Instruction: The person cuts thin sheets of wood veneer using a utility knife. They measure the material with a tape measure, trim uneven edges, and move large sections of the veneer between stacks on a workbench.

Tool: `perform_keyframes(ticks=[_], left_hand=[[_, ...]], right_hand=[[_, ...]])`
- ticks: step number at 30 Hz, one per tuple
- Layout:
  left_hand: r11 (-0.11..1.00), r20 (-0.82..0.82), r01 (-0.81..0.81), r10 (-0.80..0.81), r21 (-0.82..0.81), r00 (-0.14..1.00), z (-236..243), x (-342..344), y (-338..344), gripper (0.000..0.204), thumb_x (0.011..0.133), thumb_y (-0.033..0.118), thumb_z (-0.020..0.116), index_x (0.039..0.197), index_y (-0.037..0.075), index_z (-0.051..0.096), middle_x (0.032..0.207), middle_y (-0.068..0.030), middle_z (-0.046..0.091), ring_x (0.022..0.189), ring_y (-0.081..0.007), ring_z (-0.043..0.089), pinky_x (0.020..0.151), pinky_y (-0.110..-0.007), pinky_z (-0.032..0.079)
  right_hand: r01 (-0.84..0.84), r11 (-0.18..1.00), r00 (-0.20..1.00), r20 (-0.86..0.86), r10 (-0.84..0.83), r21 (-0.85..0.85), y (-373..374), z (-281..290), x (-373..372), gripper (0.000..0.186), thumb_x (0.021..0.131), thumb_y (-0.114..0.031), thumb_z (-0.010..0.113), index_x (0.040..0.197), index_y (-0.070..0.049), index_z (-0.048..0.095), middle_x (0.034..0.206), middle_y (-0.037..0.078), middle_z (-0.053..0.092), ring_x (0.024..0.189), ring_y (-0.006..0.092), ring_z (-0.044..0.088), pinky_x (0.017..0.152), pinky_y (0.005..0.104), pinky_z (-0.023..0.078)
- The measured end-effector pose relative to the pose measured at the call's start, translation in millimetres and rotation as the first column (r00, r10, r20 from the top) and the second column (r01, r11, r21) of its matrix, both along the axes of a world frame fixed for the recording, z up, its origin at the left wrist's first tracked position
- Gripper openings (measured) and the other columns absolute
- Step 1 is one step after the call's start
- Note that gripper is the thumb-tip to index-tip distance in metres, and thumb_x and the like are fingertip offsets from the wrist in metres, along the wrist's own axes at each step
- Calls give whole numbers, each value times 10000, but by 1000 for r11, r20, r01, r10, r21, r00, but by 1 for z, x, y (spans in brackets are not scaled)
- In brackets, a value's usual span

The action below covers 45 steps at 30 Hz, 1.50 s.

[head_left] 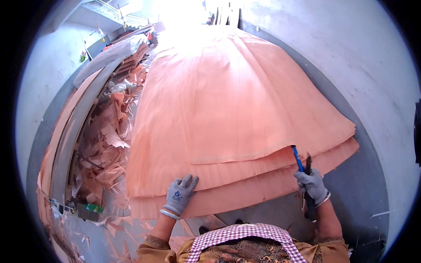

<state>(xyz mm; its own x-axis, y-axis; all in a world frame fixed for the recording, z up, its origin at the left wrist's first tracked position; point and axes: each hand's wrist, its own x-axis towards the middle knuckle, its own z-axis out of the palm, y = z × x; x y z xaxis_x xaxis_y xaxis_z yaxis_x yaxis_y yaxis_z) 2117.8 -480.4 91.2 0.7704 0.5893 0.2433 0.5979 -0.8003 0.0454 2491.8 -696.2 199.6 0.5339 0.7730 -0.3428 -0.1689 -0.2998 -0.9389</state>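
Note:
A wide stack of thin pink-orange veneer sheets [219, 109] fills the middle, its layered front edges stepped and curling. My left hand [180, 195], in a grey glove, rests on the lower front part of the stack with fingers extended. My right hand [312, 184], also gloved, is closed round a blue bar-like tool [297, 158] and a dark tool [308, 165] beside it. The blue tool's tip meets the raised edge of the top sheet. What the dark tool is, I cannot make out clearly.
Torn veneer scraps [109, 140] lie heaped along the left, beside long boards [74, 127] and grey plastic sheeting [109, 52]. More scraps lie on the floor below. A pale wall [364, 52] runs along the right. Stairs with a railing [118, 17] and leaning boards [223, 15] are at the back.

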Motion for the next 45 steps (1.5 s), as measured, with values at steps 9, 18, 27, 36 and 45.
perform_keyframes(ticks=[9,18,27,36,45], left_hand=[[1000,-36,-5,5,7,999,-5,6,0,535,738,216,656,1258,204,531,1242,-43,529,904,-269,560,750,-359,513],[1000,-73,-21,19,-20,997,-8,1,-2,528,745,207,645,1260,187,531,1234,-52,538,863,-265,562,760,-356,495],[1000,-82,20,-21,-16,996,-12,11,7,554,733,221,660,1268,179,525,1226,-51,543,831,-254,548,757,-343,485],[986,56,132,-138,103,989,-52,-11,6,512,779,103,491,1288,163,498,1261,-37,520,923,-236,571,781,-351,484],[996,388,-32,64,-87,919,19,-131,-90,465,825,229,561,1258,81,479,1174,-123,542,954,-291,568,790,-412,468]], right_hand=[[61,996,981,187,-49,-59,-23,-11,103,183,800,-207,651,763,-73,532,561,8,504,418,87,457,390,233,373],[367,892,824,537,-181,-263,-135,-68,256,119,748,-104,631,826,-39,568,601,1,503,466,108,464,420,269,375],[379,897,868,422,-261,-226,-209,-41,237,262,718,-101,647,961,-34,578,643,8,527,489,112,481,443,263,397],[173,982,841,530,-108,-74,-106,-2,194,135,730,-140,642,739,-96,514,530,-25,437,392,90,410,347,245,329],[-187,977,931,334,144,102,140,-3,-38,131,817,-172,621,750,-110,528,482,-57,388,336,44,336,309,200,251]])
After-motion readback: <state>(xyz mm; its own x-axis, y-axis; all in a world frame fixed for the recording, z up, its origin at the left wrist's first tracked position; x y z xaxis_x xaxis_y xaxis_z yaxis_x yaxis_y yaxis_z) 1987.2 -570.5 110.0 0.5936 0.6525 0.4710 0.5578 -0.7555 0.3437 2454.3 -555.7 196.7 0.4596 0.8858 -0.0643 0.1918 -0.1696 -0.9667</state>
